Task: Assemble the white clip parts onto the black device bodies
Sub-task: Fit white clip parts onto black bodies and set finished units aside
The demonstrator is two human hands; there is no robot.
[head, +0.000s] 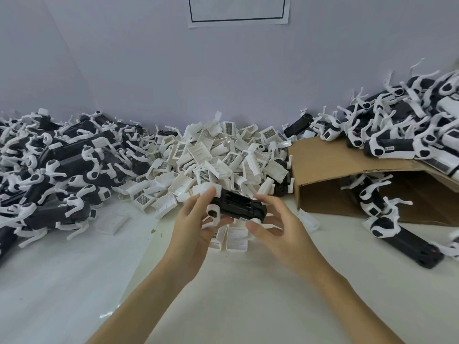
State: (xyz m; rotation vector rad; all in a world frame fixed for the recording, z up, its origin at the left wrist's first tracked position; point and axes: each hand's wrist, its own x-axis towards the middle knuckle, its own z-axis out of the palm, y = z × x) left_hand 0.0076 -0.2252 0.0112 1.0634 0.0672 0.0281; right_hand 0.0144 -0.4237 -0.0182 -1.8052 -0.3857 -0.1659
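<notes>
left hand grips black device body; right hand loose beside it, bare table below.

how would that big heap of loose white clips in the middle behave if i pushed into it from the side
The white clip heap would probably slide and spill rather than move as one: the pieces lie loose at all angles. They look thin-walled and hollow, so likely light. The smooth white table may let the edge pieces skid.
</notes>
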